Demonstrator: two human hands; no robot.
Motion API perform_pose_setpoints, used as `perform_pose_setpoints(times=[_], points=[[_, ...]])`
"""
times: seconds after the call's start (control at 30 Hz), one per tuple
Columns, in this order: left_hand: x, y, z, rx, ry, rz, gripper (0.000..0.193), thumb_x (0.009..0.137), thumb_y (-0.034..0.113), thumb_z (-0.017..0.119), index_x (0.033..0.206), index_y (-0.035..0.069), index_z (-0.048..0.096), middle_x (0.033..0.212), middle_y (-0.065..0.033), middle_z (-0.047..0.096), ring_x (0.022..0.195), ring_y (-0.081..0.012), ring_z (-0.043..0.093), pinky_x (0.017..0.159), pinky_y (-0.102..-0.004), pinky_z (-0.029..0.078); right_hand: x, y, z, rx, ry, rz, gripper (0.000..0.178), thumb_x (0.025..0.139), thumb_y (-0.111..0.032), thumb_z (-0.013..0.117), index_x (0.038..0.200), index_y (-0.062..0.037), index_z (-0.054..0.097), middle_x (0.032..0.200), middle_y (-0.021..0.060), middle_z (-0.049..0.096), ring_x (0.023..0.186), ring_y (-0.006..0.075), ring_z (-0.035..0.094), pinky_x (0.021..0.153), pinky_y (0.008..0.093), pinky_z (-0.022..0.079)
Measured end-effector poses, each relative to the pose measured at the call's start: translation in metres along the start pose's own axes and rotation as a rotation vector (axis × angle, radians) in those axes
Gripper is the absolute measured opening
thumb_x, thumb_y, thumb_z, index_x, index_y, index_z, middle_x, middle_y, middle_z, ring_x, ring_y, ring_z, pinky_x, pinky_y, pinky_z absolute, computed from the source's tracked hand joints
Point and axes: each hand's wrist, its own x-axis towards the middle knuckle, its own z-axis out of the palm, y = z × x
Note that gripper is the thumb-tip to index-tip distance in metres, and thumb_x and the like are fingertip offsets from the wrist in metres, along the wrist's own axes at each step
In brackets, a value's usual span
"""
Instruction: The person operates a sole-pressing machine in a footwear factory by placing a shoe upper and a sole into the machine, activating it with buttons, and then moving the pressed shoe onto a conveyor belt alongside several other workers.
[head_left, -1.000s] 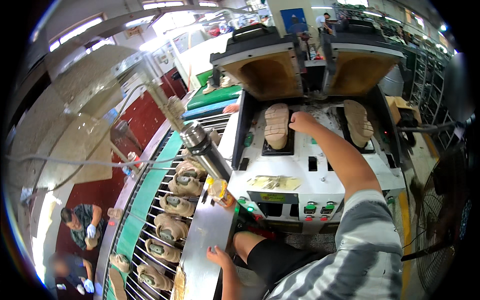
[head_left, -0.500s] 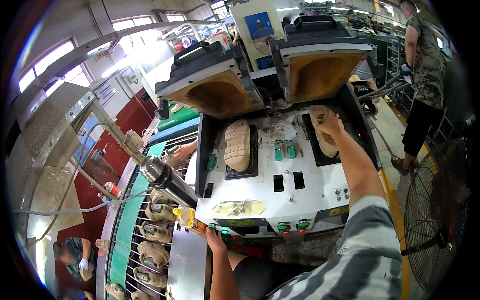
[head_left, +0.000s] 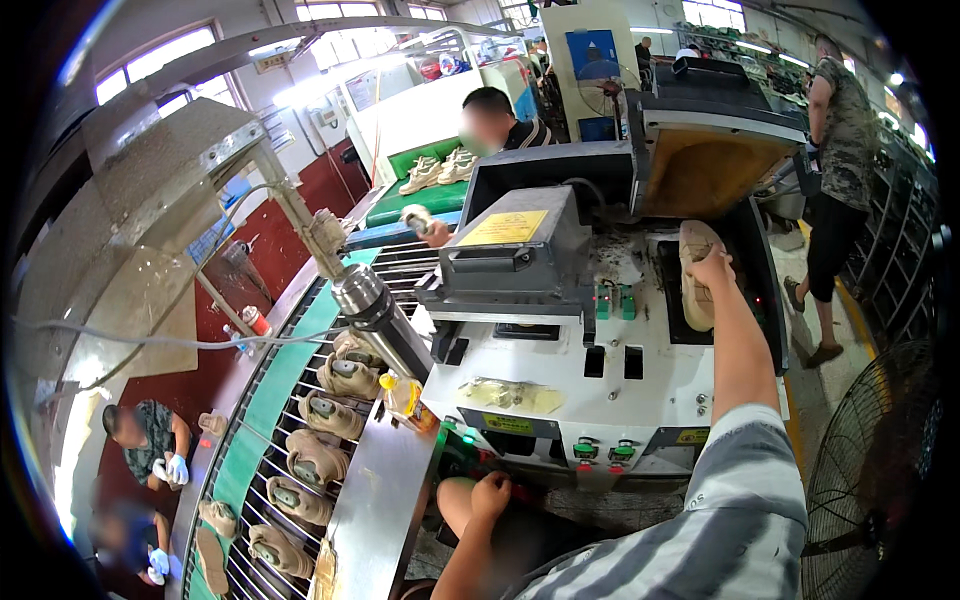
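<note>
My right hand (head_left: 711,269) grips a tan shoe (head_left: 698,312), its fingers wrapped over the middle. The shoe lies lengthwise on the dark right-hand pad of a white-topped press (head_left: 540,370), under the raised right lid (head_left: 715,170). On the press's left side, the grey lid (head_left: 535,232) is down and hides the shoe beneath it. My left hand (head_left: 490,494) is beside my knee, below the green and red buttons on the press's front. Its fingers are curled in, with nothing visible in them.
Left of me, a roller conveyor (head_left: 262,428) carries several tan shoes. A steel flask (head_left: 375,312) and yellow-labelled bottle (head_left: 405,400) stand between it and the press. Co-workers stand beyond and left of the conveyor; another walks at right. A black fan (head_left: 868,470) stands near right.
The left lid has come down over its shoe. My left hand has dropped from the front buttons to beside my knee. My right hand stays on the right shoe. The view has shifted left.
</note>
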Motion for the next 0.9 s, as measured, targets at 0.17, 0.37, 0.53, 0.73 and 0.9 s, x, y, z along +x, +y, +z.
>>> perform_pose_setpoints(times=[0.17,0.37,0.53,0.73,0.9], points=[[-0.002,-0.019,0.005,-0.164,0.088,-0.025,0.020,0.081,0.024,0.061,0.090,0.009,0.071,0.080,-0.0138,0.069,0.077,-0.0312,0.067,0.069,-0.0393,0.053,-0.071,0.023,-0.016,0.273,0.377,-0.161,0.103,0.066,-0.034,0.077,0.149,-0.0134,0.020,0.142,0.0256,0.034,0.124,0.0420,0.045,0.099,0.0463,0.043],[-0.018,-0.014,0.003,-0.132,0.103,0.102,0.019,0.082,0.021,0.061,0.092,0.008,0.070,0.078,-0.0141,0.069,0.075,-0.0287,0.068,0.067,-0.0377,0.053,-0.152,0.088,-0.010,0.988,0.760,-0.405,0.096,0.066,-0.011,0.072,0.146,-0.0091,0.019,0.138,0.0197,0.035,0.123,0.0373,0.043,0.101,0.0469,0.039],[-0.024,-0.037,0.019,-0.714,-0.209,0.008,0.020,0.087,0.017,0.063,0.100,0.004,0.067,0.087,-0.0068,0.069,0.081,-0.0154,0.065,0.074,-0.0315,0.052,-0.211,0.072,-0.021,1.609,0.502,-0.314,0.090,0.064,-0.003,0.060,0.145,-0.0130,0.022,0.137,0.0161,0.037,0.121,0.0346,0.042,0.101,0.0447,0.038],[-0.062,0.083,-0.029,-1.229,-0.407,0.288,0.061,0.088,0.016,0.067,0.140,0.002,0.038,0.126,-0.0083,0.054,0.116,-0.0185,0.051,0.100,-0.0332,0.039,-0.288,0.028,0.045,1.939,-0.654,-0.283,0.064,0.064,-0.017,0.054,0.126,-0.0041,0.050,0.121,0.0107,0.057,0.114,0.0309,0.053,0.099,0.0426,0.043],[-0.113,0.062,-0.159,-1.551,0.118,0.342,0.078,0.074,0.028,0.076,0.137,0.000,0.040,0.126,-0.0128,0.055,0.113,-0.0249,0.054,0.099,-0.0403,0.042,-0.473,-0.065,0.126,1.485,-1.239,-0.170,0.071,0.065,-0.013,0.055,0.134,-0.0027,0.044,0.126,0.0127,0.054,0.120,0.0305,0.050,0.103,0.0423,0.039]])
